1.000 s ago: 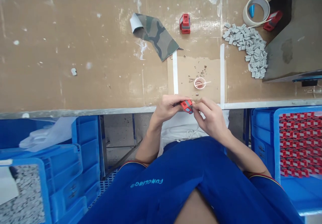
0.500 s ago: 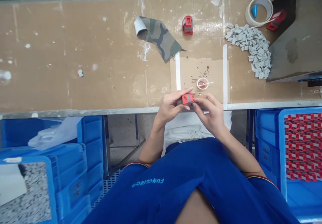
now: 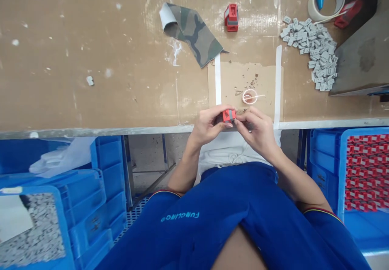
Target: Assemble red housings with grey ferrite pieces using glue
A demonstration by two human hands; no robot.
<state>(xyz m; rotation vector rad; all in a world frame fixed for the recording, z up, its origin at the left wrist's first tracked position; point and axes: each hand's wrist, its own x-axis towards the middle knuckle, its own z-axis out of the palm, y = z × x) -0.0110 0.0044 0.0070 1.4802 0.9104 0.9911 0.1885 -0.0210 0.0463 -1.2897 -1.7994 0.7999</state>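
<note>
My left hand (image 3: 209, 125) is closed round a small red plastic block with a grey band (image 3: 228, 115), held at the table's front edge. The fingertips of my right hand (image 3: 257, 131) are pinched together against the block's right end; whatever they hold is too small or hidden to make out. Just beyond the hands stands a small clear cup (image 3: 249, 96) with a thin white stick resting across its rim. Dark crumbs (image 3: 251, 83) lie scattered behind the cup. Farther back, a second red block with a grey band (image 3: 231, 18) stands on the table.
A camouflage cloth piece (image 3: 199, 33) lies back left. At the right are a heap of small grey pieces (image 3: 322, 55), a tape roll (image 3: 312, 9) and another red block (image 3: 348, 13). Blue crates flank me, one holding red blocks (image 3: 367, 173), another grey bits (image 3: 45, 229).
The head view has shifted slightly, so the table's things sit higher and more to the right. Both hands stay at the red block, with the right fingertips still pinched at its right end.
</note>
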